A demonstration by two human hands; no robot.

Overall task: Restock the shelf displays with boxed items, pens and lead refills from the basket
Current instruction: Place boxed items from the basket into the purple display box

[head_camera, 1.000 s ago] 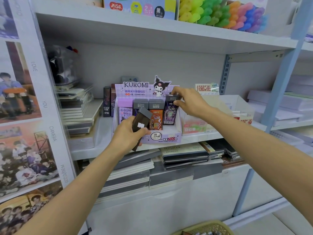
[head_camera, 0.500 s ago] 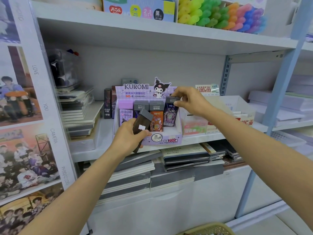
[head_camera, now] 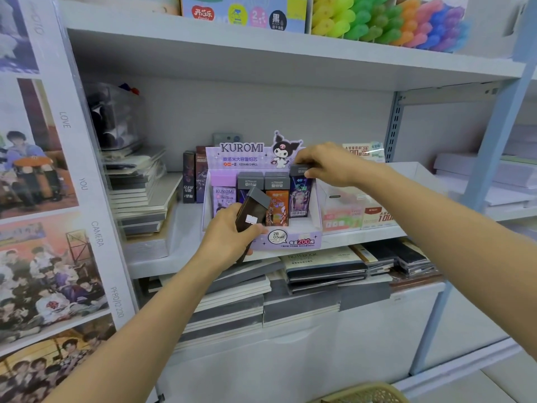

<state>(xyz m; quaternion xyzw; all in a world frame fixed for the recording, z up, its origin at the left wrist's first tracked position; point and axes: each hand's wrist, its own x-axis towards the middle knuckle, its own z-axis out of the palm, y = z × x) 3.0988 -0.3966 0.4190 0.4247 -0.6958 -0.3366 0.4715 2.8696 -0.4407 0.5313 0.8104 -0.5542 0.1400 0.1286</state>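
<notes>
Head view: four lead refill boxes [head_camera: 277, 207] stand in the Kuromi display [head_camera: 290, 242] at frame centre, on a white shelf [head_camera: 174, 257]. The right hand [head_camera: 328, 164] pinches the rightmost box [head_camera: 300, 193]. The left hand [head_camera: 229, 239] grips a fifth box [head_camera: 251, 210]. One basket [head_camera: 363, 395] sits at the bottom edge.

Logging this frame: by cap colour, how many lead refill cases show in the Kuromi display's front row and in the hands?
Lilac cap: 1, Kuromi case.
Grey cap: 4: half-hidden case, orange case, purple case pinched by the right hand, dark case in the left hand.
Total: 5.
</notes>
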